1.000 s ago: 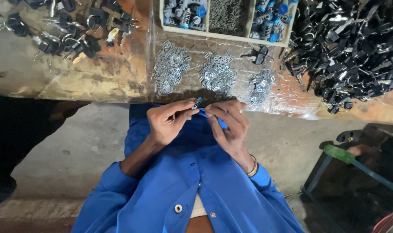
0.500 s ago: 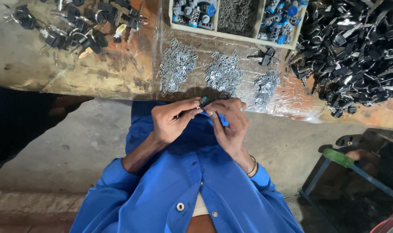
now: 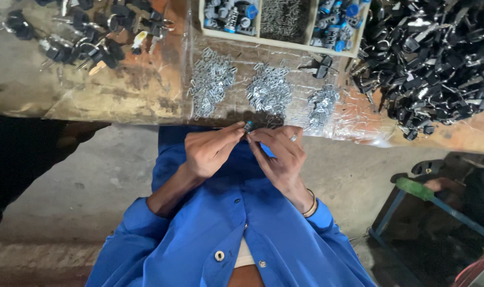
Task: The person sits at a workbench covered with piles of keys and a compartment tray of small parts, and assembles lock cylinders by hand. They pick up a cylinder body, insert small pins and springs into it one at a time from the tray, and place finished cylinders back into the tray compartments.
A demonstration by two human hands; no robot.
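Both hands meet just below the desk edge: the left hand and right hand pinch one small blue-tipped cylinder between their fingertips, near three heaps of small metal pieces

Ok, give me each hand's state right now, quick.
Left hand: fingers pinched shut on a small blue-tipped part.
Right hand: fingertips closed on the same part.
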